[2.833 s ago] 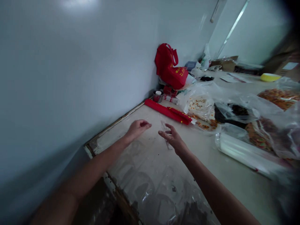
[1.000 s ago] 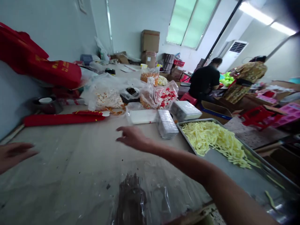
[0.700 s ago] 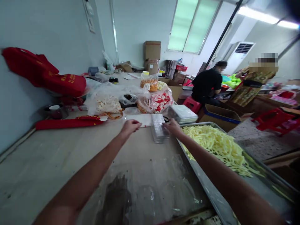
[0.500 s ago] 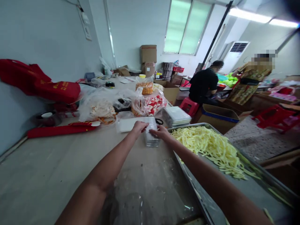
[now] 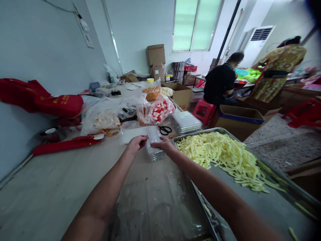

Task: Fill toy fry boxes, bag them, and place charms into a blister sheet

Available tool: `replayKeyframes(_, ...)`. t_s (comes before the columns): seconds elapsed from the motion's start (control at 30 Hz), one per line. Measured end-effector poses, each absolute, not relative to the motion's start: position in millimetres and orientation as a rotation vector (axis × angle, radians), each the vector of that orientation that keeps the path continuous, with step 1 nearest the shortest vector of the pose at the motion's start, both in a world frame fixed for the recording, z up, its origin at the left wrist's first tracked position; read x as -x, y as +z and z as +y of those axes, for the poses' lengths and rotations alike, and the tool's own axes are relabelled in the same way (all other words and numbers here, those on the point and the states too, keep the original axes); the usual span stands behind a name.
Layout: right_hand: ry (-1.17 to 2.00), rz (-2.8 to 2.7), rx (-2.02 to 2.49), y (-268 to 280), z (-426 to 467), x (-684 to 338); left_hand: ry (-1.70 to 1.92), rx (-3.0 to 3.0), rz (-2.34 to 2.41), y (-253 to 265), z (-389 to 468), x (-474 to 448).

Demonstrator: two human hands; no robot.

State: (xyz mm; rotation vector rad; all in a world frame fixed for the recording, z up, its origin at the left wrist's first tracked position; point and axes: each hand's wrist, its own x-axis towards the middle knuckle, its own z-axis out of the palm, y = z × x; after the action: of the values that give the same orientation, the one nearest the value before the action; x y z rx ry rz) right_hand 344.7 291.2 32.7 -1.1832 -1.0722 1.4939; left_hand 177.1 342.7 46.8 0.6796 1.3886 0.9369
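Observation:
A stack of clear plastic packs (image 5: 152, 132) stands on the table in front of me, its layered edge towards me. My left hand (image 5: 136, 143) is at its left side, fingers pinched together at the edge of the plastic. From the right, my right hand (image 5: 164, 145) grips the stack, fingers reaching over its top. Behind my left hand lies a flat white pack in a clear bag (image 5: 129, 133). Black-handled scissors (image 5: 165, 130) rest just beyond the right hand. To the right is a metal tray (image 5: 227, 182) heaped with pale yellow strips (image 5: 220, 150).
Another stack of clear packs (image 5: 186, 121) sits behind the tray. Farther back are bags of red-and-white pieces (image 5: 160, 110) and orange bits (image 5: 151, 93). A red cloth item (image 5: 67, 145) lies on the left. Two people (image 5: 220, 82) are beyond cardboard boxes (image 5: 240, 120).
My view has swung slightly right, so the scene sits farther left. The scissors show more fully beside the stack. Both hands remain at the stack; the person standing at right has shifted posture.

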Motion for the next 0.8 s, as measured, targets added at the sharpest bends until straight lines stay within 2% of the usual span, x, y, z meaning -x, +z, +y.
replayKeyframes(0.27,1.368,-1.157,1.260,44.0,279.8,-353.8,1.045,-0.552,1.350,37.8,320.5,-134.0)
replayKeyframes(0.4,1.222,-1.271,1.286,73.5,274.0,-361.0,1.009,-0.555,1.288,39.8,315.8,-120.4)
replayKeyframes(0.47,0.948,-1.483,1.327,100.3,276.5,-384.7,0.980,-0.553,1.256,38.7,314.3,-111.3)
replayKeyframes(0.57,0.099,-1.820,1.726,143.5,295.3,-439.0,0.954,-0.542,1.214,35.7,311.3,-104.0)
replayKeyframes(0.63,-0.228,-1.933,1.993,163.8,317.9,-473.4,0.953,-0.535,1.196,35.4,308.9,-107.7)
replayKeyframes(0.7,-0.307,-2.003,2.181,172.0,343.6,-496.1,0.965,-0.539,1.177,37.6,306.1,-117.1)
replayKeyframes(0.8,-0.260,-2.065,2.274,162.4,374.9,-504.1,0.995,-0.557,1.140,45.8,300.4,-132.7)
